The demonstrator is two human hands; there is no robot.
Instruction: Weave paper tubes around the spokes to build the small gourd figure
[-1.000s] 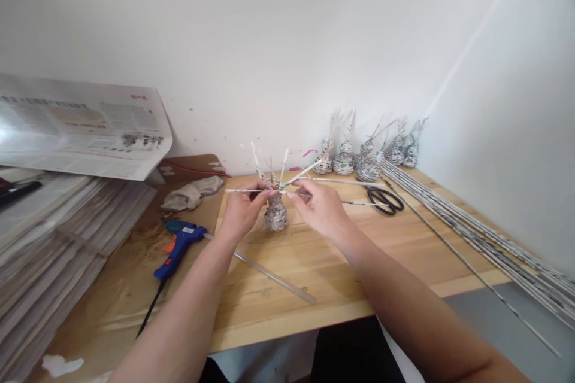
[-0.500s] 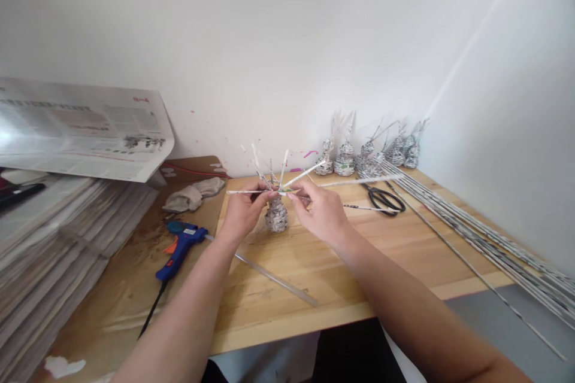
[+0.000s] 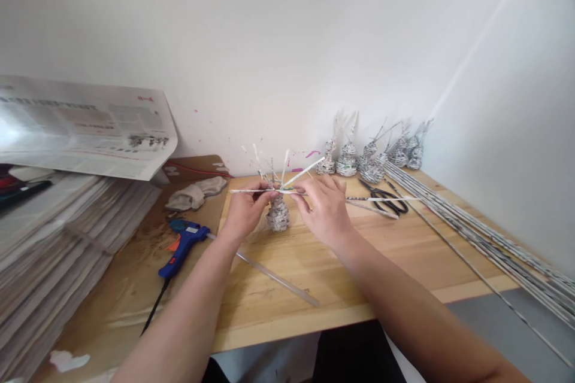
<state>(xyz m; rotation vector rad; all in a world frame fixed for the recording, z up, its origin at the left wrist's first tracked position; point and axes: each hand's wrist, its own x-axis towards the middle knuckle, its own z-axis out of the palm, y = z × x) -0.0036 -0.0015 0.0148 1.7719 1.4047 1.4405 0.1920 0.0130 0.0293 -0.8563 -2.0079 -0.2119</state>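
Note:
A small woven newspaper figure (image 3: 278, 215) stands upright on the wooden table, its loose paper sticks (image 3: 302, 172) fanning out from the top. My left hand (image 3: 246, 208) is closed on the figure's top edge, with one stick lying level across its fingers. From the other side my right hand (image 3: 324, 206) pinches a rolled paper strip against that same rim. Two strip ends (image 3: 381, 198) reach out to the right past this hand, over the black scissors (image 3: 390, 198). The exact spot where the fingertips meet the weave is small and partly hidden.
Several finished woven figures (image 3: 347, 160) line the wall. Long paper sticks (image 3: 476, 233) lie along the table's right side. A blue glue gun (image 3: 182, 251) with a clear glue stick (image 3: 278, 278), a cloth glove (image 3: 193, 193) and stacked newspaper (image 3: 76, 251) are at left.
The strip ends right of my right hand have swung lower and nearer the table. My right hand's fingers have shifted slightly upward on the strip; my left hand stays in place.

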